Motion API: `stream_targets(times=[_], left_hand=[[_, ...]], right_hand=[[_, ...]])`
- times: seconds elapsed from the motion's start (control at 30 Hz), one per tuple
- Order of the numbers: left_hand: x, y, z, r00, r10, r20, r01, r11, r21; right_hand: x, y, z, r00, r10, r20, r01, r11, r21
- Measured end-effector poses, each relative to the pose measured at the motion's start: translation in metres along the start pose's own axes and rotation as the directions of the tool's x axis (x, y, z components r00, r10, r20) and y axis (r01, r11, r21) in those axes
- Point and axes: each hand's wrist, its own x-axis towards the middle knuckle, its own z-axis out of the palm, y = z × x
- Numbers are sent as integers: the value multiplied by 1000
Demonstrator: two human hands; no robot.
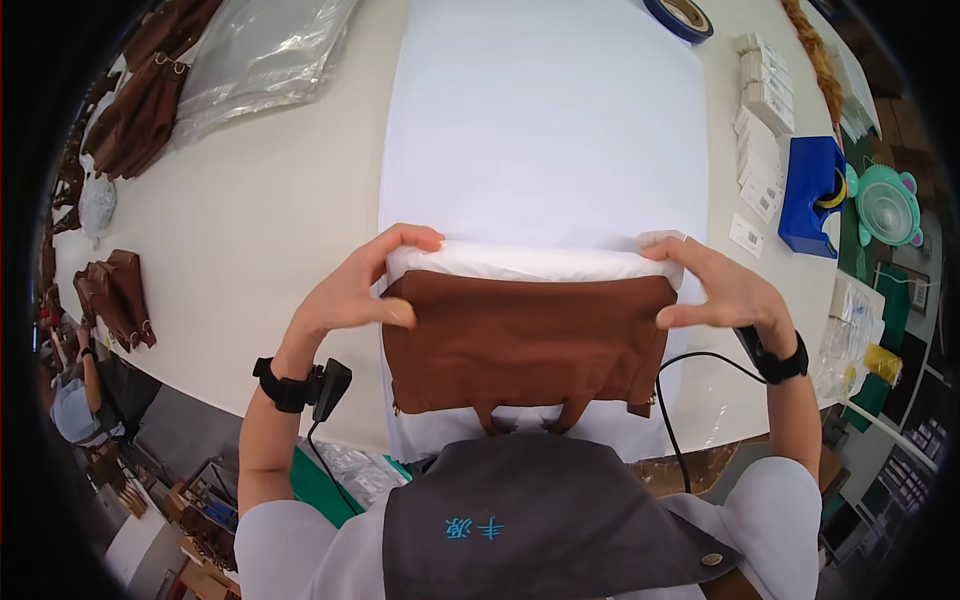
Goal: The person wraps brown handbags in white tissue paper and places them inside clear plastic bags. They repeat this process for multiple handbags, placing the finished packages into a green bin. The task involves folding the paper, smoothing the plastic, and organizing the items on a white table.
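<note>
A brown leather-look handbag lies on a stack of large white paper sheets, its two handles pointing towards me. White soft wrapping, paper or thin cloth, shows along its far edge. My left hand grips the left end, the thumb on the brown face and the fingers on the white wrapping. At the opposite end my right hand holds in the same way, its thumb at the bag's right edge. The fingertips' undersides are hidden.
Clear plastic bags lie at far left, near more brown handbags. On the right are bundled white tags, a blue tape dispenser and a green fan. A tape roll rests at the back. Another person is at left.
</note>
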Motion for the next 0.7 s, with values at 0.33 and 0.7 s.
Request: stream_targets(times=[0.33,0.7], left_hand=[[30,5,-2,954,-297,44,270,913,305],[54,-13,74,994,108,-4,-41,403,914]], right_hand=[[35,29,56,951,-210,-228,109,915,-388],[55,12,91,785,-277,-554,-99,827,-553]])
